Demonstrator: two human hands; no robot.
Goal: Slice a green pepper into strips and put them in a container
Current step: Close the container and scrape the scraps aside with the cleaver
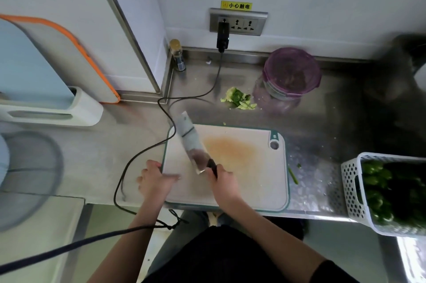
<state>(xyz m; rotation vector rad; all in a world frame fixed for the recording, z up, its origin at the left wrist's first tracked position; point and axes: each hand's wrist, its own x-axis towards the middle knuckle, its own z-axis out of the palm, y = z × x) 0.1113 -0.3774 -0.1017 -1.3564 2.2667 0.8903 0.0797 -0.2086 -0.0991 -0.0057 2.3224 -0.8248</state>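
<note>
At frame centre, right hand [224,182] grips the black handle of a steel cleaver [192,142] over the stained white cutting board [253,181]; left hand [154,179] lies flat, fingers straight, on the board's left edge. Green peppers [378,188] sit far right in a white perforated basket [352,190], well apart; purple-lidded container [290,75] upper centre-right.

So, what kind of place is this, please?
Most likely a kitchen prep area, perhaps a commercial one: a stainless steel counter, a cutting board with a cleaver held by the right hand, and a basket of green peppers.

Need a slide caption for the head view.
Right hand grips steel cleaver over stained white cutting board; left hand steadies board's edge.
</note>
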